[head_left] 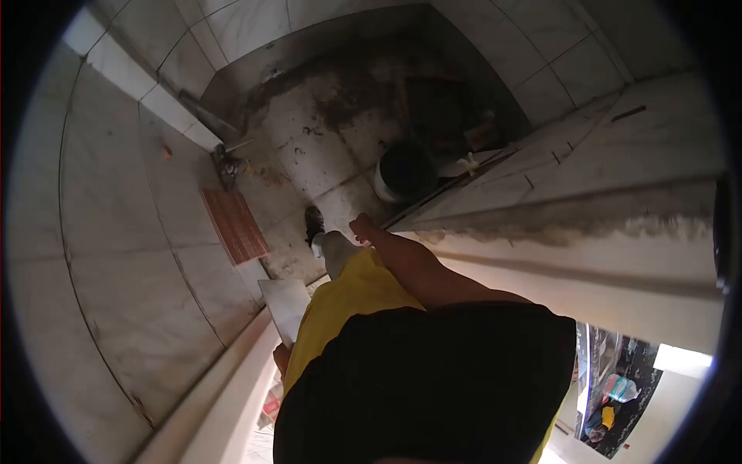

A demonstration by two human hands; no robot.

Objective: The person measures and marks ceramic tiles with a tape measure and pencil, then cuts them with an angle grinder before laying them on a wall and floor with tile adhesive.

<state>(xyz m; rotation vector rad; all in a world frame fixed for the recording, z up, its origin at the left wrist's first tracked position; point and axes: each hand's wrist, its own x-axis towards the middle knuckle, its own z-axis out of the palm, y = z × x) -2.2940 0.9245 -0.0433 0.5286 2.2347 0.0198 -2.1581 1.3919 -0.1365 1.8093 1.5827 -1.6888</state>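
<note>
Down at my left side, my left hand (281, 357) is partly hidden by my clothing. It grips the lower end of a pale flat tile (284, 303), which stands out in front of it beside my yellow garment. My right hand (362, 229) hangs in front of me with its fingers curled closed, and no object shows in it. Beyond that hand, a dark-mouthed bucket (406, 172) rests on the floor, apart from my fingers. My shod foot (314, 221) is on the floor tiles just ahead.
Reddish-brown ribbed tiles (234, 226) lean by the left wall (108, 209). Dirt and debris mark the tiled floor (309, 166). A pale cross-shaped piece (468, 163) lies right of the bucket. At right, a rough wall edge (587, 228) borders the opening.
</note>
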